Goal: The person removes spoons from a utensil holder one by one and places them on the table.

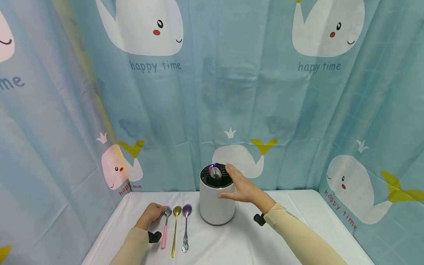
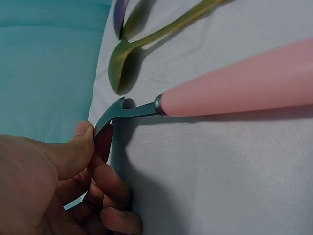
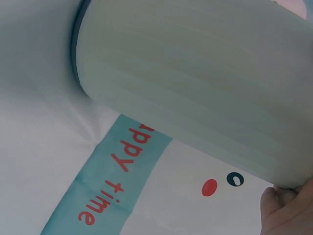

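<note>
- Left hand [image 1: 150,214], grip closed, pinches the bowl of the pink-handled spoon [image 1: 164,228] on the table [image 1: 265,243].
- Right hand [image 1: 243,187], fingers straight, grip open, rests against the white cutlery holder [image 1: 216,198].

Reading "happy time" in dark blue-grey on the whale-print curtain [image 1: 212,92] at eleven o'clock, "hapy time" at one o'clock, a cut-off "me" at nine o'clock. Showing red "happy time" beside the pink whale [image 1: 116,167] at seven o'clock and at four o'clock.
</note>
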`<move>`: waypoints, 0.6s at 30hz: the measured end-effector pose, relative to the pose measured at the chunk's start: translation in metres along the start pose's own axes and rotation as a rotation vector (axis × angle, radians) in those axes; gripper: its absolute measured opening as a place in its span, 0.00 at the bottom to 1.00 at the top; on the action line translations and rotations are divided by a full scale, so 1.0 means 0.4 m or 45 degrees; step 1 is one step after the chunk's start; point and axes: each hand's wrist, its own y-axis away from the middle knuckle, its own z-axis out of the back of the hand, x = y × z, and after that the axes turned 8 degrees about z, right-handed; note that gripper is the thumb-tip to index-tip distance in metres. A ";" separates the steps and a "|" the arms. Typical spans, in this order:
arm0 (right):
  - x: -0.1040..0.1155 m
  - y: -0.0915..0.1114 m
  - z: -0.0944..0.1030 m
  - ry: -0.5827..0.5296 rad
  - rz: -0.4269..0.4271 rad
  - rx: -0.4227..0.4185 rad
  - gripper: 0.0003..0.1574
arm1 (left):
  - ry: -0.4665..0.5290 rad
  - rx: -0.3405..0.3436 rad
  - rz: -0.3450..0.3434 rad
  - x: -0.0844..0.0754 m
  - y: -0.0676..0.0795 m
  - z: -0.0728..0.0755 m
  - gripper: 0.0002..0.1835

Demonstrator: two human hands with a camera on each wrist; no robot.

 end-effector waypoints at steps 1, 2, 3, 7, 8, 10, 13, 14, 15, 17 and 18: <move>-0.001 0.001 0.000 0.002 0.002 -0.002 0.82 | -0.021 -0.008 -0.015 -0.003 0.002 -0.001 0.18; -0.001 0.001 0.001 0.002 0.007 -0.005 0.82 | -0.040 -0.013 -0.027 -0.006 0.005 -0.002 0.18; -0.002 0.001 0.001 0.003 0.011 -0.007 0.82 | -0.059 -0.023 -0.035 -0.008 0.007 -0.003 0.18; -0.002 0.001 0.000 0.001 0.014 -0.010 0.82 | -0.128 -0.060 -0.061 -0.017 0.023 0.003 0.18; -0.002 0.001 -0.001 0.002 0.014 -0.009 0.82 | -0.144 -0.075 -0.066 -0.017 0.025 0.004 0.17; -0.004 0.002 -0.002 0.002 0.012 -0.007 0.83 | -0.172 -0.094 -0.064 -0.018 0.025 0.005 0.17; -0.005 0.002 -0.002 0.006 0.020 -0.010 0.83 | -0.201 -0.117 -0.051 -0.016 0.022 0.006 0.16; -0.006 0.001 -0.002 0.006 0.023 -0.014 0.82 | -0.197 -0.120 -0.033 -0.016 0.021 0.007 0.16; -0.006 0.001 -0.002 0.008 0.026 -0.015 0.82 | -0.192 -0.118 -0.019 -0.017 0.020 0.007 0.15; -0.006 0.001 -0.001 0.010 0.029 -0.016 0.82 | -0.186 -0.127 -0.014 -0.021 0.021 0.010 0.14; -0.006 0.002 0.000 0.012 0.030 -0.015 0.82 | -0.181 -0.131 -0.014 -0.024 0.021 0.012 0.14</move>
